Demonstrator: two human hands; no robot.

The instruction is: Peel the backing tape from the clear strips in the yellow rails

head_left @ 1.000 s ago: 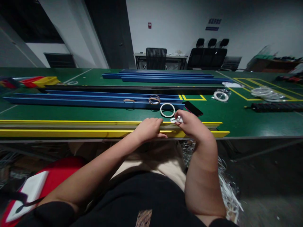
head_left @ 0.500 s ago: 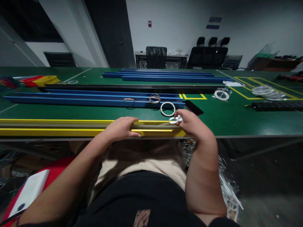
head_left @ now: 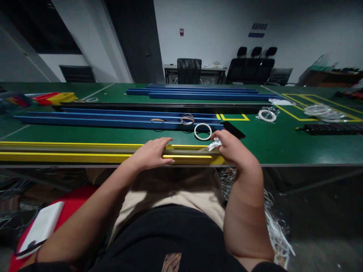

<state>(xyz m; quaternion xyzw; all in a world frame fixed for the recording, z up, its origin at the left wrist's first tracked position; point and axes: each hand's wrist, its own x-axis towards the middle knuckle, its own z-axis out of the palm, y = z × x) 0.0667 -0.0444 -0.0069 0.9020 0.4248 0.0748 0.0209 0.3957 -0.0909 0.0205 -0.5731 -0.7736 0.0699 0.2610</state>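
A long yellow-edged rail (head_left: 70,153) lies along the near edge of the green table (head_left: 283,147). My left hand (head_left: 151,154) rests on top of the rail, fingers curled over it. My right hand (head_left: 231,147) is at the rail's right end, its fingers pinched on a crumpled white strip (head_left: 214,144) that looks like peeled tape backing. A white tape ring (head_left: 202,131) lies just beyond my right hand, beside a dark phone (head_left: 234,129).
Long blue rails (head_left: 113,119) lie behind the yellow one, with two rings (head_left: 187,119) on them; more blue rails (head_left: 198,93) lie farther back. A bagged tape roll (head_left: 266,115), a black strip (head_left: 329,129), red and yellow bins (head_left: 48,98) sit around. White scraps (head_left: 275,226) litter the floor.
The yellow rail has slid left, so its right end now sits under my right hand. My left hand moved left along it, then held. My right hand still pinches the white strip.
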